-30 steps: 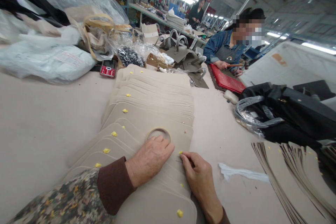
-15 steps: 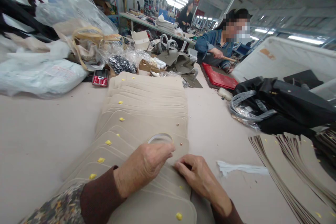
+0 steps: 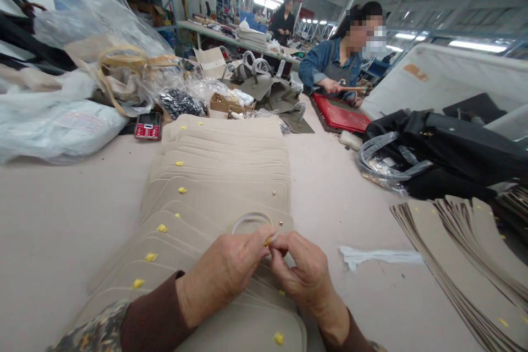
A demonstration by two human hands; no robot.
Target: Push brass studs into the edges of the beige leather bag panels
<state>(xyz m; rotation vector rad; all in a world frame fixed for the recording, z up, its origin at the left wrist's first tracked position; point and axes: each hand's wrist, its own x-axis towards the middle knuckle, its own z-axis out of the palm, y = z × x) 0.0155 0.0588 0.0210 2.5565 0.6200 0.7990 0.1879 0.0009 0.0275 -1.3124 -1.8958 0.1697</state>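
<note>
Table: pale, spans the scene; near edge out of frame, far part buried under clutter.
Panel pile [image 3: 223,192]: beige, overlapped in a fan, runs near to far at centre; lowest layers hidden, near end cut off.
Black bags [image 3: 462,143]: right, far side; heaped, cut off at frame edge, count unclear.
Plastic parcel [image 3: 53,126]: far left, cut off; contents can't be made out.
Second stack [image 3: 454,253]: more beige panels, near right, running out of frame.
Co-worker [image 3: 330,69]: far right, holding a wooden-handled tool over a red board [image 3: 344,115]; tool's head hard to make out.
Left hand [image 3: 225,267]: over the pile, fingers drawn together at a yellow tab; whether it grips, cannot tell.
Right hand [image 3: 305,269]: thumb and forefinger pinched on that tab; other fingers curled, partly hidden.
White strip [image 3: 379,256]: lies right of the right hand, crumpled.
Ring [image 3: 252,214]: on the pile, near part behind left hand.
Phone [image 3: 147,126]: red keypad, far left of pile.
Yellow tab [image 3: 268,241]: between both hands' fingertips, mostly covered.
</note>
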